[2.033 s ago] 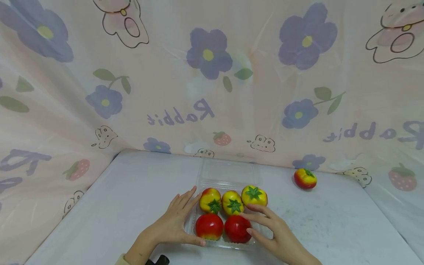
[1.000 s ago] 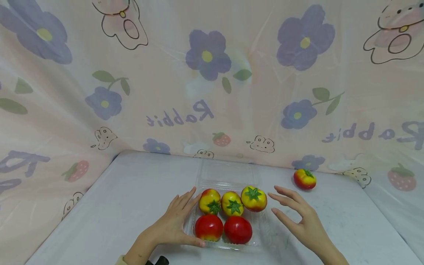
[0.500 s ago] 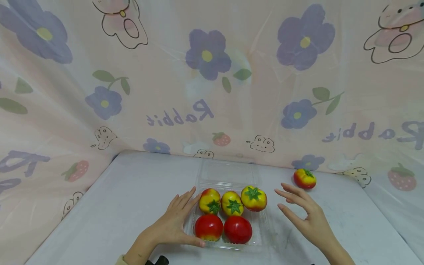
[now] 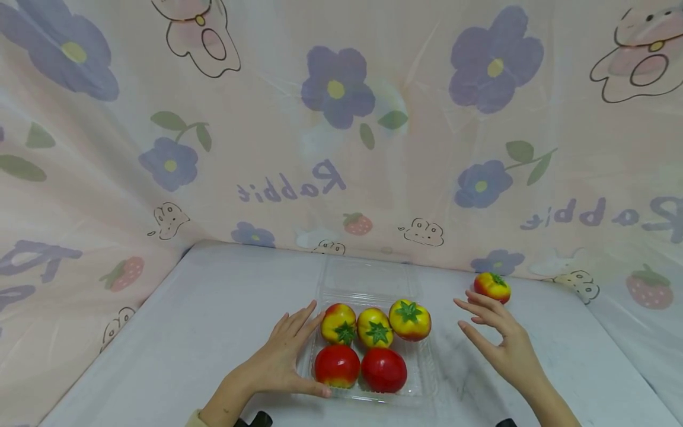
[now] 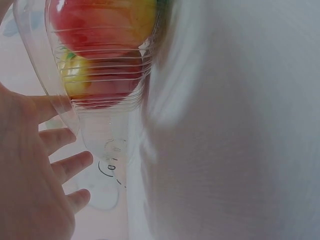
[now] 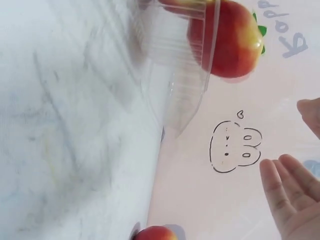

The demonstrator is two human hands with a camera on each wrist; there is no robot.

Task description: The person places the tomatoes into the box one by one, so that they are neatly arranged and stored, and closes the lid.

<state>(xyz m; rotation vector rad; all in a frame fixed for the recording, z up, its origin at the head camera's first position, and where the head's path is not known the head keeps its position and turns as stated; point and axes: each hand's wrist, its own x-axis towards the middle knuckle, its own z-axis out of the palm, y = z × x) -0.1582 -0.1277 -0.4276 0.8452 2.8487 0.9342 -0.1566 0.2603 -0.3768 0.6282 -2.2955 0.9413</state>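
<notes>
A clear plastic clamshell box (image 4: 427, 379) holds several glossy toy fruits. Three at the back are yellow with star-shaped green tops, like the yellow fruit (image 4: 409, 320) at the right. Two in front, including this red fruit (image 4: 384, 370), are mostly red. My left hand (image 4: 283, 359) rests along the box's left side, fingers spread, thumb at its front corner; the left wrist view shows its fingers (image 5: 57, 140) at the rim. My right hand (image 4: 504, 341) hovers to the right of the box, fingers apart from the thumb, holding nothing.
Another red-yellow fruit (image 4: 492, 287) lies on the white table (image 4: 240, 284) at the back right, just beyond my right fingers. The box's open lid (image 4: 370, 276) lies back behind it. A printed curtain (image 4: 395, 172) hangs along the back and sides.
My right hand has left the front red fruit and moved right, out of the box, toward the lone fruit. My left hand and the fruits have stayed put.
</notes>
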